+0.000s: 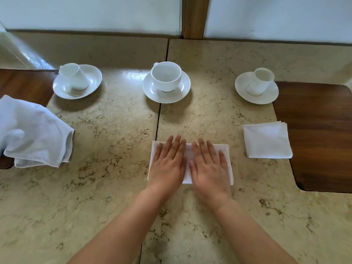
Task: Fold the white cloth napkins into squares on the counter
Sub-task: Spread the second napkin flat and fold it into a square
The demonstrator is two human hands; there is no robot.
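Observation:
A white napkin [188, 152] lies folded into a rectangle on the beige stone counter [114, 149], just in front of me. Both hands rest flat on it, side by side, fingers spread. My left hand [168, 162] covers its left half and my right hand [208, 165] covers its right half. To the right a folded square napkin [267, 141] lies partly over the counter's edge. At the far left sits a loose pile of unfolded white napkins [32, 134].
Three white cups on saucers stand in a row at the back: left [76, 80], middle [166, 80], right [257, 84]. Dark wooden surfaces [320, 134] flank the counter on the right and far left. A seam [159, 115] runs down the counter's middle.

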